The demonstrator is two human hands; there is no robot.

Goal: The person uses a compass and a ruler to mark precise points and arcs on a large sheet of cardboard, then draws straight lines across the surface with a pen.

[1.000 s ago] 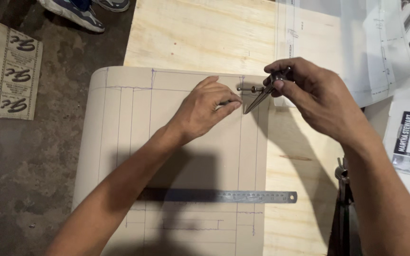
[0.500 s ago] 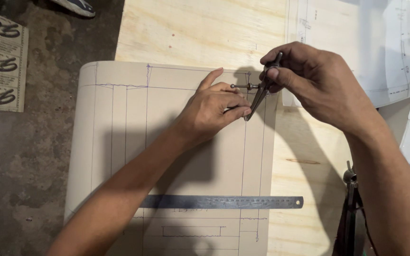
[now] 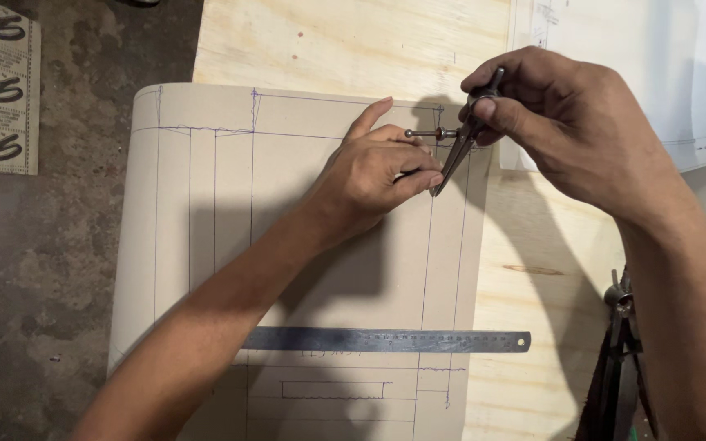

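1. Our right hand [image 3: 569, 131] grips a metal compass [image 3: 455, 155] by its top, points down on the tan sheet [image 3: 206, 237].
2. Our left hand [image 3: 373, 175] pinches the compass's legs, fingers resting on the sheet.
3. A steel ruler [image 3: 386, 340] lies across the sheet, on the plywood surface [image 3: 353, 41].
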